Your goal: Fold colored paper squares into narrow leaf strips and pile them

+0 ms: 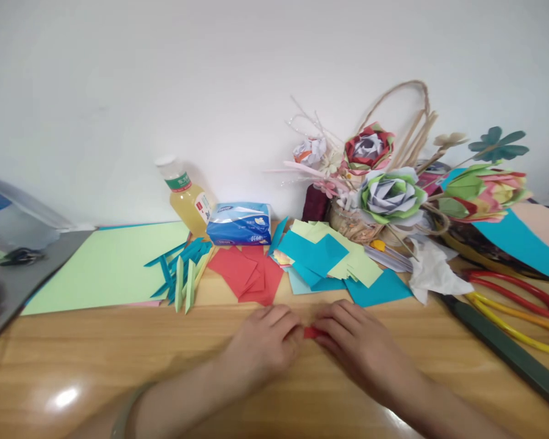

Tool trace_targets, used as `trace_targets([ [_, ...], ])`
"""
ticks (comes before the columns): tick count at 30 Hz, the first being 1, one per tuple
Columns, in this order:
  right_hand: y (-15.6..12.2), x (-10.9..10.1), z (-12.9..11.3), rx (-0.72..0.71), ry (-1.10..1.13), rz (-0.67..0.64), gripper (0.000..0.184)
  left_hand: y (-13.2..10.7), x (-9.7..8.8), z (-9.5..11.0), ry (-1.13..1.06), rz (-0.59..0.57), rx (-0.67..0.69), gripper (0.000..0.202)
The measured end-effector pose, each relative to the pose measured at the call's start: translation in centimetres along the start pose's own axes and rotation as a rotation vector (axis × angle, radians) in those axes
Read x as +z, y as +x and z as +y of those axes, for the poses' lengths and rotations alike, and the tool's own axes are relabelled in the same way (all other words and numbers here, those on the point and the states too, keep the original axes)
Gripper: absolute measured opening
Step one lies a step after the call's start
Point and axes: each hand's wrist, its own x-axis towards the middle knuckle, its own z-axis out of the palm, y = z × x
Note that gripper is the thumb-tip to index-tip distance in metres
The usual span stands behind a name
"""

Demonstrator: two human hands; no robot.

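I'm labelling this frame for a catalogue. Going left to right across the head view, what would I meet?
Pale green paper sheet → bottle of yellow drink → left hand → small red paper piece → right hand → crumpled white tissue.

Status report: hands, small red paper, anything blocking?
Left hand, right hand: both at small red paper, grips unclear. Paper mostly covered. Loose red sheets beyond; nothing visibly blocking.
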Motion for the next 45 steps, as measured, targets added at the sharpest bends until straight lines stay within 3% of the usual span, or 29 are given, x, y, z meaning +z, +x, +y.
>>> trace_targets([
  [7,0.1,-0.5,-0.9,-0.052,0.046,0.022,0.021,-0.1,0.3,0.4,0.042,0.015,0.072,0.023],
  [10,0.3,-0.9,-1.3,-0.022,0.077,0.042,0.016,-0.1,0.2,0.6,0.034,0.007,0.019,0.023],
  [12,0.2,-1.0,-1.3,0.053,0.125,0.057,0.012,0.1,-0.2,0.7,0.015,0.011,-0.065,0.023],
  [15,0.0,-0.8,-1.0,0.272,0.295,0.107,0.03,0.2,-1.0,1.0,-0.02,0.025,-0.18,0.02],
  [17,-0.1,-0.6,-0.9,0.385,0.484,0.098,0.034,0.2,-1.5,1.2,-0.102,0.039,-0.247,0.017],
  [20,0.3,-0.9,-1.1,0.404,0.711,0.046,0.029,0.1,-1.6,1.2,-0.3,0.106,-0.293,0.013],
  [24,1.4,-1.6,-1.2,0.382,0.733,0.067,0.026,0.1,-1.5,0.8,-0.473,0.259,-0.253,0.011],
  [28,2.3,-1.4,-1.0,0.428,0.82,0.081,0.023,0.1,-1.6,0.5,-0.65,0.272,-0.391,0.011],
  [33,2.8,-1.1,-1.3,0.458,0.92,0.067,0.01,0.2,-1.6,0.9,-0.934,0.128,-0.606,0.006],
  [35,2.8,-1.1,-1.6,0.476,0.963,0.06,0.013,0.6,-1.6,1.2,-1.179,-0.01,-0.695,0.022],
  [37,2.8,-1.0,-1.9,0.501,1.001,0.047,0.016,0.9,-1.7,1.4,-1.369,-0.215,-0.76,0.024],
  [39,2.7,-0.8,-2.2,0.554,1.055,0.048,0.019,1.1,-1.8,1.4,-1.391,-0.364,-0.818,0.034],
  [41,2.8,-0.7,-2.3,0.598,1.116,0.05,0.023,1.0,-1.9,1.4,-1.304,-0.384,-0.856,0.043],
  [45,3.1,-1.1,-2.4,0.572,1.133,0.024,0.022,0.7,-1.8,1.5,-1.167,-0.331,-0.882,0.041],
])
